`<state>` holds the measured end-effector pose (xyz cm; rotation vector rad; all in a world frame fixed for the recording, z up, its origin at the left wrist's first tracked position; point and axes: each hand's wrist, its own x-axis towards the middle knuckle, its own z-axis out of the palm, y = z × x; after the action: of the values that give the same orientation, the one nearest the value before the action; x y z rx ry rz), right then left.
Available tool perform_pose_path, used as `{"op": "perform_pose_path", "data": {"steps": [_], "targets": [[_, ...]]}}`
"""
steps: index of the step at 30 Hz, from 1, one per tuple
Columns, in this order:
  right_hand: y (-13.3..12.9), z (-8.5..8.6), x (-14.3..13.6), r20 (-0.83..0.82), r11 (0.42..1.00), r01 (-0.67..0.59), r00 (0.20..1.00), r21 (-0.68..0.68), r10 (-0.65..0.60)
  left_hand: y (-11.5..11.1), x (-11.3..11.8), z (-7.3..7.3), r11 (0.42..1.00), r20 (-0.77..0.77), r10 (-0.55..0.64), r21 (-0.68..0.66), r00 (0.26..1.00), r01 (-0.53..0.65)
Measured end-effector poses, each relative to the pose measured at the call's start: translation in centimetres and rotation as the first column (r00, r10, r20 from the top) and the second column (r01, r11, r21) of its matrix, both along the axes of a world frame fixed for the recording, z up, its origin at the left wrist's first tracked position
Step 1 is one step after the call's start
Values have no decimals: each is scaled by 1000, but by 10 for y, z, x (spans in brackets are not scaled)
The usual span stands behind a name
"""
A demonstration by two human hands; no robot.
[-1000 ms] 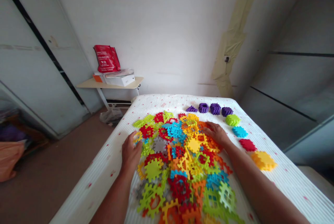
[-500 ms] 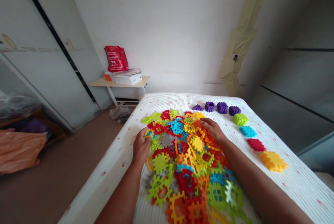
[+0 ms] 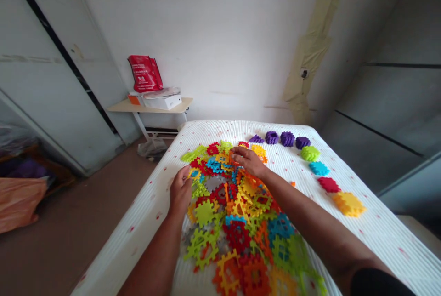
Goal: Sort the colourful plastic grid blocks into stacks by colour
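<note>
Since the earlier frame, right hand (image 3: 250,162) has swung inward over the heap of many-coloured, toothed plastic tiles (image 3: 237,234); fingers bent, grip I cannot tell. Left hand (image 3: 181,189) pinches a yellow toothed plastic frame (image 3: 195,173) at the heap's left edge. Glossy red bag (image 3: 146,68): white lettering (image 3: 141,78), mostly too small for me. Open white ribbed cover (image 3: 148,204) lies left, and between heap and single-colour plastic stacks (image 3: 319,168)

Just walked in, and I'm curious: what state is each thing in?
Heap of mixed pieces: loose, overlapping
Left hand: fingers curled at a yellow piece, grip unclear
Right hand: fingers bent over the heap, grip unclear
Purple pieces: in four groups
Green stack: piled
Blue pieces: lying flat
Yellow stack: piled
Red bag: upright
</note>
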<state>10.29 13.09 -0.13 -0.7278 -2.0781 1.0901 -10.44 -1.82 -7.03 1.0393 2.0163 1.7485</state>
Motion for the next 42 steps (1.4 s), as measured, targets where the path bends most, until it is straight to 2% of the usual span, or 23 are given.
{"op": "perform_pose_path", "data": {"steps": [3,7,10,13,16,18,19,22,24,26,28,30,34,42], "targets": [[-4,12,18,2,993,54,999,104,-54,0,0,1,1000,9,7,-11,1000,-7],[-17,21,73,45,982,161,985,102,-166,-1,2,4,999,1,34,-32,999,-34],[-40,13,127,138,979,201,969,47,-205,-3,2,7,998,-26,59,-34,998,-60],[-75,-5,176,196,986,163,967,20,-164,-9,6,14,996,-73,87,-27,993,-90],[-117,-22,212,246,990,56,965,131,-87,-28,16,27,994,-242,105,11,965,-106],[-144,-28,226,340,974,-16,938,225,-63,-49,28,37,996,-430,84,73,899,-58],[-156,-30,230,384,963,-54,922,263,-54,-62,36,40,995,-539,64,104,840,-9],[-178,-34,230,471,921,-142,881,362,-49,-100,64,42,967,-806,-50,109,590,231],[-182,-38,222,486,887,-176,872,427,-61,-119,84,37,927,-890,-186,-19,415,374],[-179,-42,209,472,857,-180,878,483,-82,-129,101,31,887,-916,-322,-203,239,415],[-172,-46,194,446,833,-178,890,524,-91,-130,113,26,874,-913,-379,-300,150,383],[-165,-48,180,430,814,-183,899,552,-90,-125,119,24,879,-909,-398,-338,125,337],[-153,-46,157,432,773,-202,896,602,-101,-110,119,22,902,-917,-375,-327,135,283],[-136,-35,113,367,659,-190,920,728,-140,-97,111,16,954,-942,-224,-160,250,254]]}}
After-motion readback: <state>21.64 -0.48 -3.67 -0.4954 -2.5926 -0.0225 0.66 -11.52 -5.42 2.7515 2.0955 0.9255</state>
